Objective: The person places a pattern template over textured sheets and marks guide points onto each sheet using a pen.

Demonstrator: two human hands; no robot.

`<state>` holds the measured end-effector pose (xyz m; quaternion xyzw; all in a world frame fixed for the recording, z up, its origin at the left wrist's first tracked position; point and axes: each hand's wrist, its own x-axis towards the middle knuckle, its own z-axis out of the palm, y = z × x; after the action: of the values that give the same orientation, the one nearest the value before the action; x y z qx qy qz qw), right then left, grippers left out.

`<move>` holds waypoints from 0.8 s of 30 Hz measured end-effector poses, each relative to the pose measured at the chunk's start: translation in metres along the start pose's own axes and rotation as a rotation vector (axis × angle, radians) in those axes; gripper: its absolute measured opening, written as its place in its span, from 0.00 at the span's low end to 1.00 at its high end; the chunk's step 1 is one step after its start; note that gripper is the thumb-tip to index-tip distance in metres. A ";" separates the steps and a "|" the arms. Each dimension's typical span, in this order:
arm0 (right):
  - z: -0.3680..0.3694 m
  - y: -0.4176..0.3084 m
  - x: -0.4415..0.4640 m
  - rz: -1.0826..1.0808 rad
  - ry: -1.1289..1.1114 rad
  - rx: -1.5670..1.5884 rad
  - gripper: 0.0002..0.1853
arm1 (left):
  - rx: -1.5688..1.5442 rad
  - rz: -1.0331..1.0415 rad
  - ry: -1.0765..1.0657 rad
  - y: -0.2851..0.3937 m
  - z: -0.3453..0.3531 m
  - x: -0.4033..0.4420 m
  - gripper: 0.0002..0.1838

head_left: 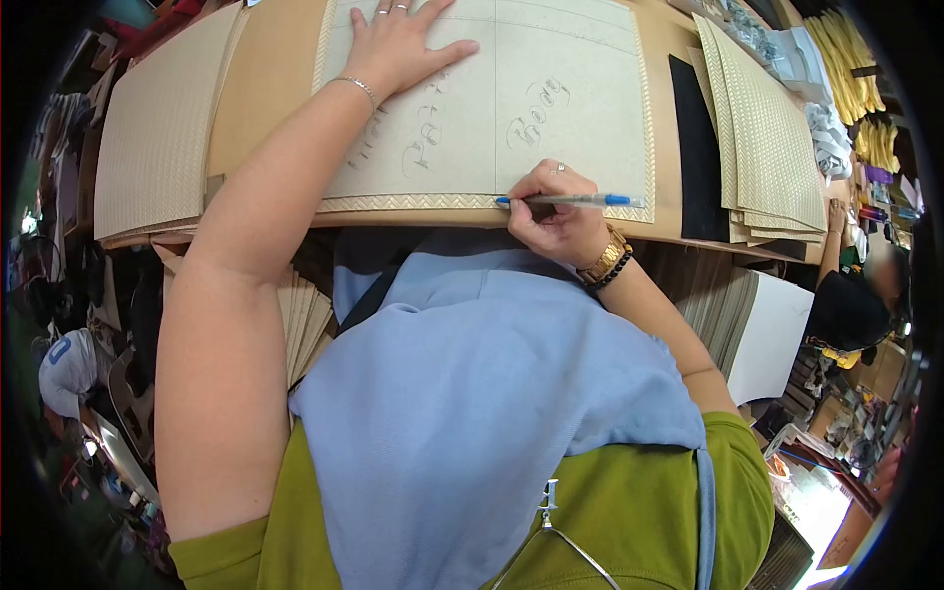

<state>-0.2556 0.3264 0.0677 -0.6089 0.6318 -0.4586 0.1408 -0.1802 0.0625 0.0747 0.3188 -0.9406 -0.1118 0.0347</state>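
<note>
Grey card point(570, 123) lay over a woven sheet point(413, 203) on the bench point(265, 98); the left hand point(398, 47) spread flat on it, while the right hand point(557, 211) pinched a blue-tipped pen point(582, 199) at the card's near edge.

Woven sheets point(413, 204) across tan table point(265, 79)

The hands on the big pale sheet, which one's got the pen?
The right hand: its fingers pinch the blue-tipped pen near the bottom edge of the pale sheet. The left hand rests there with fingers spread, holding no pen.
</note>
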 end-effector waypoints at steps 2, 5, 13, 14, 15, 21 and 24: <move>0.001 0.001 -0.001 0.018 0.005 0.015 0.06 | -0.015 0.006 0.007 -0.001 0.001 0.001 0.47; 0.000 0.001 0.000 0.014 0.000 0.023 0.06 | -0.015 0.003 0.009 -0.001 0.001 0.000 0.47; -0.012 0.004 -0.009 0.330 0.016 0.407 0.03 | -0.032 0.020 0.030 0.003 -0.005 -0.003 0.47; -0.018 0.012 -0.010 0.302 0.151 0.399 0.04 | -0.027 0.024 0.031 0.001 -0.002 -0.001 0.47; -0.025 0.022 -0.008 0.271 0.286 0.389 0.05 | -0.021 0.029 0.033 -0.002 0.002 0.002 0.47; -0.092 0.046 -0.014 0.441 0.386 -0.154 0.11 | 0.046 0.077 0.133 -0.010 0.020 -0.003 0.45; -0.100 0.058 -0.031 0.271 0.282 -0.343 0.19 | -0.033 0.067 0.076 -0.001 0.012 -0.023 0.46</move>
<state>-0.3592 0.3855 0.0663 -0.4635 0.7895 -0.4022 0.0062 -0.1627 0.0781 0.0630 0.2906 -0.9467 -0.1138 0.0795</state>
